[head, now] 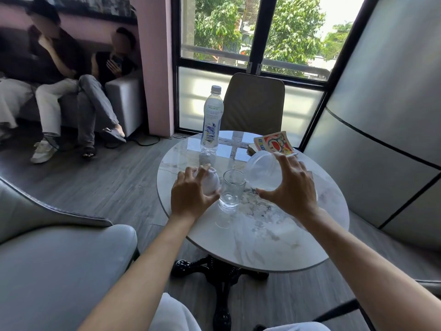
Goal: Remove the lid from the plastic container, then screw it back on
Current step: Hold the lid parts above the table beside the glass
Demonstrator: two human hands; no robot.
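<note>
1. You are sitting at a round, glossy white marble-patterned table [274,237] on a black ornate pedestal, over grey wood-plank flooring.
2. Your right hand [292,185] is gripping the clear, round plastic container [261,172], holding it tilted above the tabletop with its open mouth facing left.
3. Your left hand [191,192] is curling around the translucent lid [211,183], separated from the container.
4. A clear drinking glass [231,189] is standing between your hands.
5. A capped clear water bottle [212,118] and a colourful book [274,142] are sitting towards the far edge.
6. A brown chair [255,103] is facing a black-framed window; people are sitting on a sofa at the left.
</note>
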